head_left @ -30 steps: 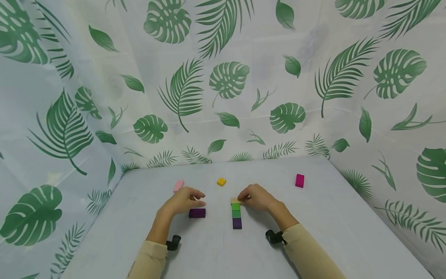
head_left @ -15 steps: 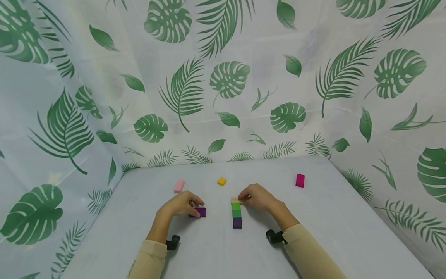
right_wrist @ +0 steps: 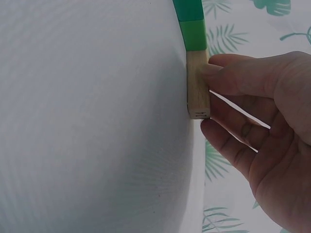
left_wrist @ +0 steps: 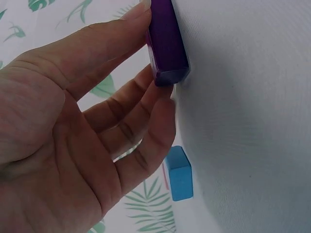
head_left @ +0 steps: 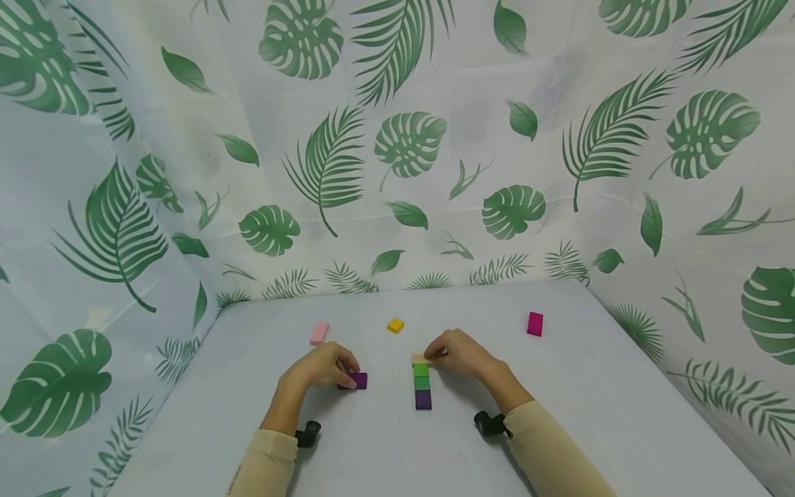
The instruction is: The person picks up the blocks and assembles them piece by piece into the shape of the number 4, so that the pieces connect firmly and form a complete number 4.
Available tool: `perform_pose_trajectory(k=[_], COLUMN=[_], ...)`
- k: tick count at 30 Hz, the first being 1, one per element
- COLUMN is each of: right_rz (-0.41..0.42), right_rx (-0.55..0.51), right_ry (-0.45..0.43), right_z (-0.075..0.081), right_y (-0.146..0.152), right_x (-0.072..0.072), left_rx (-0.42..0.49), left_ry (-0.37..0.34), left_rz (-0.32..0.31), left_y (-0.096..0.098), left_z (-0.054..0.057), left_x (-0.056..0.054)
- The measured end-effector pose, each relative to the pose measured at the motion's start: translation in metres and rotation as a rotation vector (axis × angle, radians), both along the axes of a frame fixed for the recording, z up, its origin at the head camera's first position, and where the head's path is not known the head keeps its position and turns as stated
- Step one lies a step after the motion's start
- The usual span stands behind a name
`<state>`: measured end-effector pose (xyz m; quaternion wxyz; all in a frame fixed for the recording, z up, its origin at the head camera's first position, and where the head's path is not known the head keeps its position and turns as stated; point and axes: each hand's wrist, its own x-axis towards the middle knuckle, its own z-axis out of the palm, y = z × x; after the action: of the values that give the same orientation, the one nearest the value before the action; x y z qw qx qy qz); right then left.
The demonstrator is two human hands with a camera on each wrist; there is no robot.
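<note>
My left hand [head_left: 323, 364] pinches a dark purple block [head_left: 358, 380] that lies crosswise on the white table. In the left wrist view the thumb lies along one side of this purple block [left_wrist: 167, 43], and fingers are behind it. To its right, a short row runs away from me: a dark purple block [head_left: 423, 400], a teal-green block [head_left: 421, 382], a bright green block [head_left: 421, 370] and a plain wood block [head_left: 419, 359] at the far end. My right hand [head_left: 458, 352] holds that wood block [right_wrist: 198, 82] from the right, between thumb and fingers.
Farther back on the table [head_left: 385, 449] lie a pink block [head_left: 319, 333], a yellow block [head_left: 395, 325] and a magenta block [head_left: 535, 324]. A blue block [left_wrist: 180, 174] shows beyond the left fingers in the left wrist view. Leaf-print cloth [head_left: 410, 228] surrounds the table.
My left hand has come down from just behind the crosswise purple block and taken hold of it. The right hand stays at the wood block, and the row has not moved.
</note>
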<state>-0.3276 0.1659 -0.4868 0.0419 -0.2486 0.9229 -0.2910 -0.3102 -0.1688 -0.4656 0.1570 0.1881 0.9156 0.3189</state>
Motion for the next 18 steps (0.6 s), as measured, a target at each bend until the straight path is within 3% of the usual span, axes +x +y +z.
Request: perform_pose_trajectory(k=[18], right_rz=[0.002], right_rx=[0.001], right_ry=[0.010], right_z=[0.0006], right_y=[-0.0006], right_x=[0.0010], left_rx=[0.022], left_ry=[-0.013], left_rz=[0.017], left_y=[0.0018], left_z=[0.0045], left_x=[0.0040])
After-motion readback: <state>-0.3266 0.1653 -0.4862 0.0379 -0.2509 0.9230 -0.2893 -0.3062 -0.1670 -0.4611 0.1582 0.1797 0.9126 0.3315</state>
